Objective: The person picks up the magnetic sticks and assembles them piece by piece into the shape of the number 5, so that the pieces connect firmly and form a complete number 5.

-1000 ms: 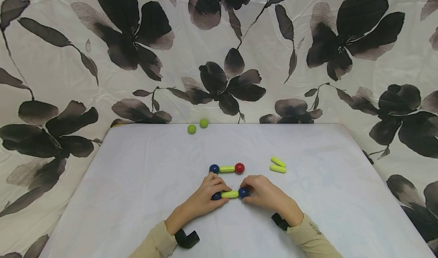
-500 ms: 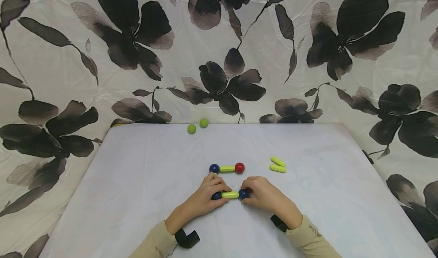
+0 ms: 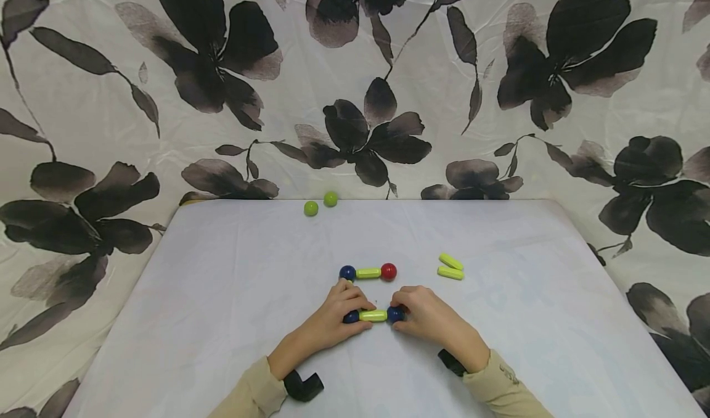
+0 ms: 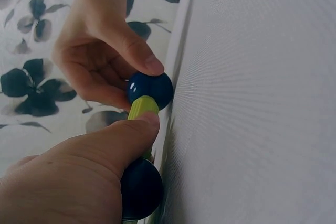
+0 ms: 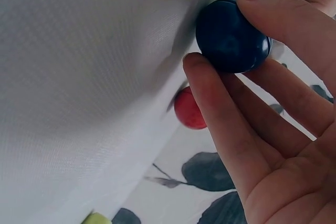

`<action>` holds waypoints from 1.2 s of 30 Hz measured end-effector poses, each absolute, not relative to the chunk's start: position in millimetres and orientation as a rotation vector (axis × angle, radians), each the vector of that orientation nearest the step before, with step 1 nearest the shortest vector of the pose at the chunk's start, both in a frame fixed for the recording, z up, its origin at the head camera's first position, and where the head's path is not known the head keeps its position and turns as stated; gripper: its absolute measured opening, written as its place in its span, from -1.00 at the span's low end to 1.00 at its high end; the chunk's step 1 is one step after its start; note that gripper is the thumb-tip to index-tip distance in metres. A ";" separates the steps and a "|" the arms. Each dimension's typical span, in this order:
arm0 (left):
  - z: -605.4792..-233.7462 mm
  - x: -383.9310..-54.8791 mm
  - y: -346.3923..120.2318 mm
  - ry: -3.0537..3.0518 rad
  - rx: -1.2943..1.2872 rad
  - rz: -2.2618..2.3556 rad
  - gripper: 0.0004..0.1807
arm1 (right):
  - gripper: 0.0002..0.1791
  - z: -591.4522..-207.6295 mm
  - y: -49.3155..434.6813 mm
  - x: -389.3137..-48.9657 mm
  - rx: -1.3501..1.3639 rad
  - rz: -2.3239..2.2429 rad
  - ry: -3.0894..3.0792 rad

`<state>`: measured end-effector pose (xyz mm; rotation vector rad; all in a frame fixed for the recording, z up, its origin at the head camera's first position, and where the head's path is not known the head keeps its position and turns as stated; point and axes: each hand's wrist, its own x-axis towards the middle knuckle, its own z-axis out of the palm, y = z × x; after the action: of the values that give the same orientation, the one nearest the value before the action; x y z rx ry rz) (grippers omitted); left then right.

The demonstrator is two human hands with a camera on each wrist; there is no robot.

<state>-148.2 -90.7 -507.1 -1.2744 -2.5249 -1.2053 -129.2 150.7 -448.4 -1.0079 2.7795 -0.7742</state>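
My left hand pinches a yellow-green rod of a ball-and-stick building set. A dark blue ball at the rod's left end is partly covered by that hand. Between thumb and fingers, my right hand grips the dark blue ball on the rod's right end; in the left wrist view this ball touches the rod. Just beyond lies a row of a blue ball, a rod and a red ball. A sliver of yellow-green shows between that blue ball and my left fingers.
Two loose yellow-green rods lie to the right on the white table. Two green balls sit near the far edge, left of centre. Behind the table hangs a flower-patterned cloth.
Against one second ago, the right hand and its blue ball have shifted very slightly, and the right wrist has turned a little. The left hand and loose pieces stay in place.
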 end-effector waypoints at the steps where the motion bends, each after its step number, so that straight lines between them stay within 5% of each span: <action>1: -506.7 -148.1 -90.5 -2.528 -1.273 -1.206 -0.73 | -0.73 -448.6 150.5 -129.0 -1.008 -0.771 2.783; 27: -505.7 -146.8 -92.1 -2.520 -1.267 -1.205 -0.71 | -0.64 -444.1 152.3 -132.8 -0.953 -0.786 2.745; 36: -500.1 -149.7 -92.6 -2.457 -1.185 -1.382 -0.83 | -0.79 -438.3 162.2 -146.6 -0.972 -0.871 2.810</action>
<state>-149.7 -92.6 -500.1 -1.1849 -2.4566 -1.3822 -146.6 162.2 -438.3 -0.9718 2.8101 -0.8707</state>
